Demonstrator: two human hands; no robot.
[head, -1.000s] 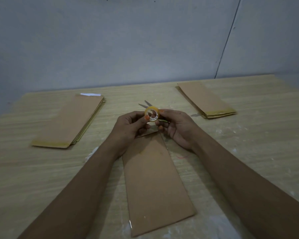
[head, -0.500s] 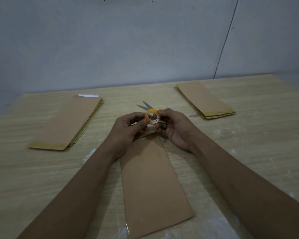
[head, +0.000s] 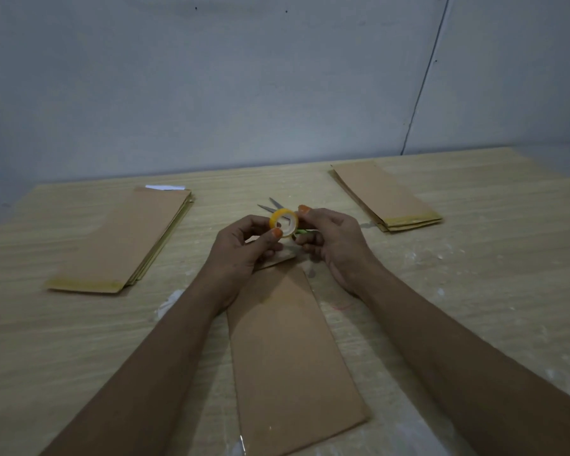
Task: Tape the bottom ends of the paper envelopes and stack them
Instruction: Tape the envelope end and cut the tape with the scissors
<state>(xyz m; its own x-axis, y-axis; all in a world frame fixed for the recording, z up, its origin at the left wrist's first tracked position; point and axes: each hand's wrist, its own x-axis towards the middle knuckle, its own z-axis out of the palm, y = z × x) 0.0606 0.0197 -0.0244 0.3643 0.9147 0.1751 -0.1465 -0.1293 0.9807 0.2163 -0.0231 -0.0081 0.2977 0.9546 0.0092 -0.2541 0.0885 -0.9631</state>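
Both hands, left hand (head: 244,245) and right hand (head: 334,240), pinch a tape roll (head: 283,222) above an envelope (head: 290,350). Scissors (head: 272,207) lie partly hidden behind them; any loose tape end is indiscernible.

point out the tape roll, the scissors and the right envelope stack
tape roll (head: 284,222), head view, on its yellow ring
scissors (head: 270,207), head view, on the blades
right envelope stack (head: 380,195), head view, on the top envelope's face

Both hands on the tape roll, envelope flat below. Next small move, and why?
Probably peel a short strip free: both hands pinch the tape roll above the envelope, and no loose strip shows yet. Scissors lie just behind.
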